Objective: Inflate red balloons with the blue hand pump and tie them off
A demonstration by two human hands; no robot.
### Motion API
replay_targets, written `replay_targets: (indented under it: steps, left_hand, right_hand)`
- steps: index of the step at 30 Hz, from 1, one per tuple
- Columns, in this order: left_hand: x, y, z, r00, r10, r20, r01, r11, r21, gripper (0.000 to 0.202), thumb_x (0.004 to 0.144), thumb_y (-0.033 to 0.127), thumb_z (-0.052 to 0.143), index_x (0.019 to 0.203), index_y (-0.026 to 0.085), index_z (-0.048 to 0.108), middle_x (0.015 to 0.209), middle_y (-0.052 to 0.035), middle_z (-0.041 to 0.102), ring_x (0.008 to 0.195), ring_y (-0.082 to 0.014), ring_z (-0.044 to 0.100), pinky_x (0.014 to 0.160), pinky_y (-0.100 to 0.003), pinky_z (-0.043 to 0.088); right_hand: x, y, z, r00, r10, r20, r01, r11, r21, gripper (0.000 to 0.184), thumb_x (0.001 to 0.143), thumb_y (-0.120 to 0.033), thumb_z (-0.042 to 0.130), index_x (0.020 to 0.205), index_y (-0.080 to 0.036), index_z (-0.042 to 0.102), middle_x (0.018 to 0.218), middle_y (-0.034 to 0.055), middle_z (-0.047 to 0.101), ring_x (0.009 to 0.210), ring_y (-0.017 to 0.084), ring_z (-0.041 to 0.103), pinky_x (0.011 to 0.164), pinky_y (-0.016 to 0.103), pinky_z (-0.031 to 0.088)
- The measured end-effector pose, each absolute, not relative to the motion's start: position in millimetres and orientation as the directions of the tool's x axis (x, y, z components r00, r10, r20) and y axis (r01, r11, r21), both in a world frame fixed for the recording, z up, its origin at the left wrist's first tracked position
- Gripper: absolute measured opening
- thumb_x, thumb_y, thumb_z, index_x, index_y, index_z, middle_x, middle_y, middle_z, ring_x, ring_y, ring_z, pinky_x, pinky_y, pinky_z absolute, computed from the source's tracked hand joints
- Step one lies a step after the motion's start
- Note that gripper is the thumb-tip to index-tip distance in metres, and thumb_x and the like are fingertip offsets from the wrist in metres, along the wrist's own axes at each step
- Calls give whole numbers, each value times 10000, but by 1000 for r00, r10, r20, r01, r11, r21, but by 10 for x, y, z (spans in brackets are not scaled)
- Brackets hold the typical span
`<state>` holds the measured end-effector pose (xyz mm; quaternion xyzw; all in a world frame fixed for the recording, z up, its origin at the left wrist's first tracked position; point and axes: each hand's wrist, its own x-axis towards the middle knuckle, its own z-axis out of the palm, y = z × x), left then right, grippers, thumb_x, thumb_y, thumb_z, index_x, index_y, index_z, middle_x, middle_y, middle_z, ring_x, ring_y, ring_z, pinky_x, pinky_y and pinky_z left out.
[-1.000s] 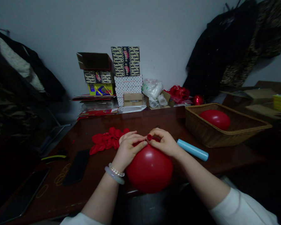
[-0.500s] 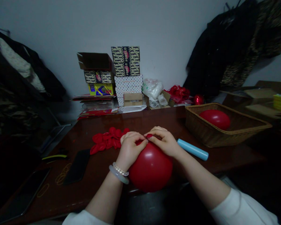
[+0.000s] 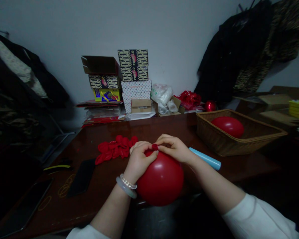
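An inflated red balloon (image 3: 160, 181) sits in front of me at the table's near edge, its round body under my hands. My left hand (image 3: 142, 159) rests on top of it, with fingers curled around the neck. My right hand (image 3: 173, 148) comes in from the right, and its fingertips pinch the balloon's rolled red neck (image 3: 154, 146) against the left fingers. A beaded bracelet and a pale bangle (image 3: 126, 187) circle my left wrist. Just left of my hands lies a heap of deflated red balloons (image 3: 112, 149) on the table.
The dark glossy wooden table (image 3: 164, 127) holds a light blue tube (image 3: 205, 159) by my right hand and a wicker basket (image 3: 239, 146) containing a red balloon (image 3: 228, 127). A black phone (image 3: 82, 177) and rubber bands (image 3: 63, 190) lie left; stacked boxes (image 3: 134, 83) stand behind.
My hands have drawn closer around the balloon's neck, which now sits lower and further left, pinched between the fingertips. The balloon's body has barely moved.
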<state>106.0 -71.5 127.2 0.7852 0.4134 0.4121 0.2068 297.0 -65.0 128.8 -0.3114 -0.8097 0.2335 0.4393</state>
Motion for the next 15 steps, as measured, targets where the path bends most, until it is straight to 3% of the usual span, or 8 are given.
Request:
replay_targets:
  steps: [6,15]
  left_hand:
    - [1045,-691,1248,337,824,456,469,-567,677,53,720,220,688,768,241,680,937,-18,690,1072,-238,556,988,-427,364]
    - [989,-728,1324,378,793,478,416,-607,677,32,765,221,648,758,251,643,964,7,705,1235,-248,481,1076,-491,262]
  right_hand:
    - [3023,-729,1529,-604,622,498,499,783,-372,130,916,-257,548,977,-227,659,947,32,637,970,165,566,926,374,328]
    - [2992,-741,1480,-533,644,548,543,758,-362,62,902,-213,549,943,-208,595,913,19,655,904,154,582,877,339,328]
